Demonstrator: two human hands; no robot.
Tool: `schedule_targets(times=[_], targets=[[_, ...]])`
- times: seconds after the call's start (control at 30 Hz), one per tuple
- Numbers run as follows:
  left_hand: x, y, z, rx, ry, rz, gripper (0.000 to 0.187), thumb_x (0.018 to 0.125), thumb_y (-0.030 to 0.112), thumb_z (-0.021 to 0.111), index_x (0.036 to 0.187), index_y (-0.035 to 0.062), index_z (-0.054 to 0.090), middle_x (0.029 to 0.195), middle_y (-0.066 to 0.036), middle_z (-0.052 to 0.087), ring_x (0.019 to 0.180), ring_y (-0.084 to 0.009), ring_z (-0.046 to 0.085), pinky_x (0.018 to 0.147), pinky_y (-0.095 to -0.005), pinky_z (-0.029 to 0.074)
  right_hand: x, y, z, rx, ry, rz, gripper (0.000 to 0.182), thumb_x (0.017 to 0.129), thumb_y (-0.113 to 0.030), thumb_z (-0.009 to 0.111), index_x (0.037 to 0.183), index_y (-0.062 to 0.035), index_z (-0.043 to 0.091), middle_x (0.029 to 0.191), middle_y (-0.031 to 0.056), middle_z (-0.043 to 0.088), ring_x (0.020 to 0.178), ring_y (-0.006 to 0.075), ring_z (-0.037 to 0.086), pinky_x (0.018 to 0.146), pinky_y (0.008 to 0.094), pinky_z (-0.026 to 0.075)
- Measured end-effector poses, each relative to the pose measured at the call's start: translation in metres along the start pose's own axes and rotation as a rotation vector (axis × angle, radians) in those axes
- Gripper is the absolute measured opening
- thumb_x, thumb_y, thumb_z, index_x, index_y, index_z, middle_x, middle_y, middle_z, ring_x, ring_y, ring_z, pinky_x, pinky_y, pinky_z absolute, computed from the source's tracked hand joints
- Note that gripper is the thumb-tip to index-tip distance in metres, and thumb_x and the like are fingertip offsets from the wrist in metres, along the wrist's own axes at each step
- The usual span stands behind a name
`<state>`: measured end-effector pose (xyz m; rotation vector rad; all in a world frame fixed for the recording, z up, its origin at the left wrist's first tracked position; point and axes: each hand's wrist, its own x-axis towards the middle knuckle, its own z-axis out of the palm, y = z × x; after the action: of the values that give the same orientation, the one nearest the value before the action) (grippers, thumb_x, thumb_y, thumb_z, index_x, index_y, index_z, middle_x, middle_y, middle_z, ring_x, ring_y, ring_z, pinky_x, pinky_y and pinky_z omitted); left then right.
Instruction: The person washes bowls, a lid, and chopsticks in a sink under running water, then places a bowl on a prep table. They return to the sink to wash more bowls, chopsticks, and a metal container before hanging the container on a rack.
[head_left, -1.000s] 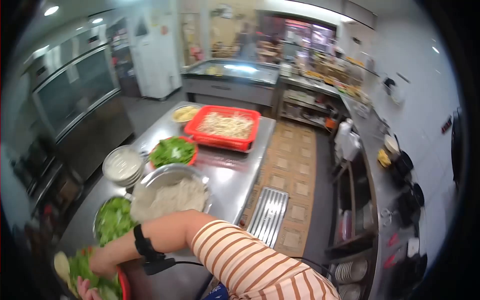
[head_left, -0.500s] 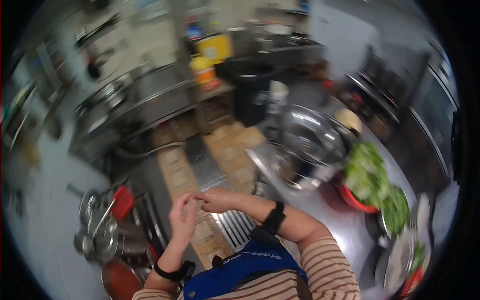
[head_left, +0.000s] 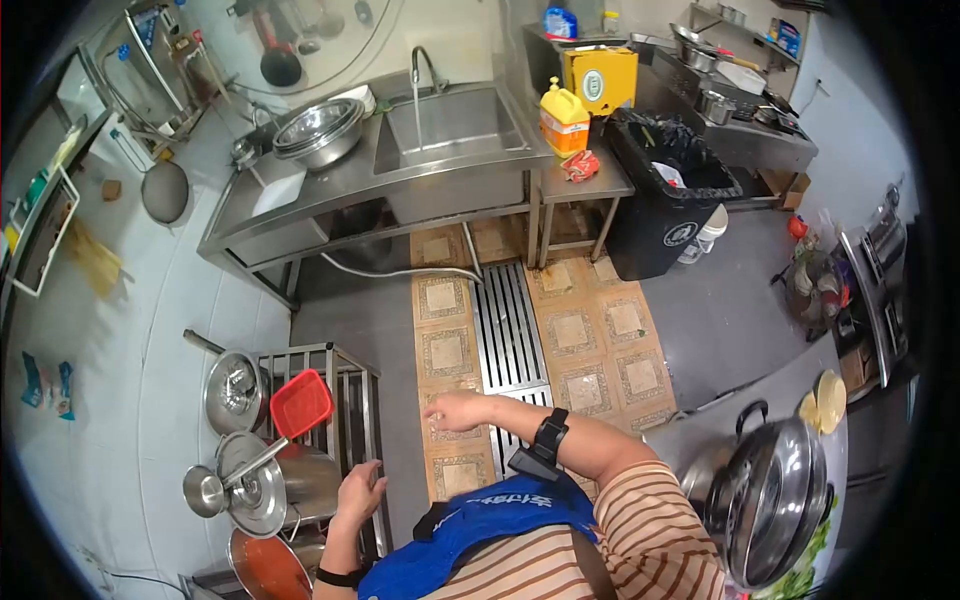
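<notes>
My right hand (head_left: 458,411) hangs in front of me over the tiled floor and drain grate, its fingers loosely bent and apart, with nothing visible in it. Lower and to the left, my left hand (head_left: 360,492) is also empty, its fingers slightly curled and apart. It is nearest the metal rack (head_left: 345,365) that carries steel pots. Ahead stands a steel sink (head_left: 505,135) whose faucet (head_left: 428,72) is running a stream of water into the basin. A stack of steel bowls (head_left: 322,140) sits left of the basin.
A metal drain grate (head_left: 510,330) runs along the floor towards the sink. On the left, a red strainer (head_left: 302,402) tops the rack beside a lidded pot (head_left: 310,480). A black bin (head_left: 650,235) stands right of the sink. Pots with glass lids (head_left: 770,490) sit on the right-hand table.
My hands were close together and are now apart, the left lower. The view has swung right to left across the room, bringing the sink ahead and the leafy greens mostly out of sight.
</notes>
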<state>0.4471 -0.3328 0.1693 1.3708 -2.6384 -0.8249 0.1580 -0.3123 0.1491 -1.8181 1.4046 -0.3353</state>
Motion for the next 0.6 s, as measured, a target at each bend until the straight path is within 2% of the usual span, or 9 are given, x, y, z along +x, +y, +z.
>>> schedule_targets(times=[0.03,0.1,0.13,0.2,0.27,0.37,0.47,0.53,0.6], targets=[[0.007,-0.008,-0.002,-0.009,-0.047,-0.088,0.037,0.075,0.018,0.063,0.11,0.0062,0.054,0.102,-0.017,0.058,0.097,-0.0328,0.054,0.082,-0.0393,0.044,0.005,0.009,-0.012,0.005,-0.017,0.048,0.045,0.075,-0.019,0.052,0.119,-0.0082,0.052,0.1,0.0198,0.06,0.096,0.0339,0.056,0.084,0.0398,0.044],[0.025,-0.025,0.004,0.06,-0.078,-0.14,0.038,0.075,0.018,0.063,0.11,0.0065,0.055,0.102,-0.016,0.058,0.096,-0.0326,0.055,0.082,-0.0391,0.045,0.015,0.029,-0.047,-0.012,-0.032,0.145,0.043,0.075,-0.018,0.052,0.117,-0.008,0.053,0.101,0.0202,0.06,0.097,0.0338,0.056,0.085,0.0401,0.043],[0.039,-0.035,0.011,0.095,-0.089,-0.153,0.038,0.074,0.018,0.064,0.109,0.0066,0.055,0.102,-0.016,0.059,0.096,-0.0325,0.055,0.082,-0.039,0.045,0.023,0.045,-0.059,-0.006,-0.024,0.128,0.043,0.075,-0.018,0.052,0.117,-0.0079,0.053,0.102,0.0204,0.06,0.097,0.0335,0.056,0.085,0.0401,0.043],[0.07,-0.047,0.023,-0.059,-0.176,-0.307,0.039,0.073,0.021,0.065,0.109,0.0074,0.056,0.103,-0.015,0.06,0.097,-0.0319,0.056,0.082,-0.0389,0.045,0.04,0.073,-0.079,0.012,-0.004,0.092,0.043,0.075,-0.019,0.052,0.116,-0.0078,0.054,0.102,0.0207,0.059,0.098,0.0331,0.056,0.086,0.0401,0.043],[0.115,-0.059,0.032,-0.018,-0.264,-0.294,0.039,0.073,0.021,0.065,0.109,0.0078,0.056,0.102,-0.015,0.06,0.097,-0.0319,0.056,0.082,-0.0392,0.045,0.054,0.098,-0.107,0.022,-0.02,0.177,0.043,0.074,-0.018,0.053,0.116,-0.0079,0.054,0.104,0.0189,0.059,0.1,0.0326,0.055,0.086,0.0388,0.043],[0.211,-0.053,0.019,0.06,-0.319,-0.236,0.039,0.074,0.021,0.064,0.11,0.008,0.056,0.102,-0.017,0.059,0.097,-0.0329,0.056,0.082,-0.0398,0.045,0.074,0.131,-0.156,0.072,-0.038,0.336,0.043,0.073,-0.016,0.054,0.115,-0.0069,0.055,0.11,0.018,0.057,0.105,0.032,0.052,0.09,0.0371,0.041],[0.335,-0.053,0.001,0.089,-0.191,-0.136,0.037,0.075,0.02,0.063,0.109,0.0075,0.057,0.102,-0.018,0.058,0.097,-0.034,0.055,0.084,-0.0398,0.044,0.089,0.179,-0.211,0.007,0.02,0.422,0.042,0.074,-0.017,0.054,0.115,-0.0083,0.055,0.109,0.0181,0.058,0.104,0.0316,0.053,0.089,0.0376,0.042],[0.42,-0.047,-0.011,0.083,-0.076,0.027,0.036,0.075,0.018,0.061,0.109,0.0059,0.056,0.103,-0.019,0.057,0.099,-0.034,0.053,0.085,-0.0399,0.043,0.093,0.2,-0.251,0.012,0.13,0.562,0.04,0.075,-0.019,0.054,0.115,-0.0093,0.056,0.11,0.0179,0.057,0.104,0.0315,0.053,0.089,0.0379,0.042],[0.498,-0.015,-0.038,-0.092,0.019,0.202,0.034,0.076,0.016,0.06,0.107,0.004,0.056,0.104,-0.018,0.056,0.1,-0.0336,0.053,0.087,-0.0395,0.042,0.094,0.221,-0.289,0.001,0.217,0.598,0.037,0.078,-0.017,0.053,0.113,-0.0099,0.057,0.108,0.0177,0.058,0.102,0.0309,0.054,0.087,0.0372,0.043]])
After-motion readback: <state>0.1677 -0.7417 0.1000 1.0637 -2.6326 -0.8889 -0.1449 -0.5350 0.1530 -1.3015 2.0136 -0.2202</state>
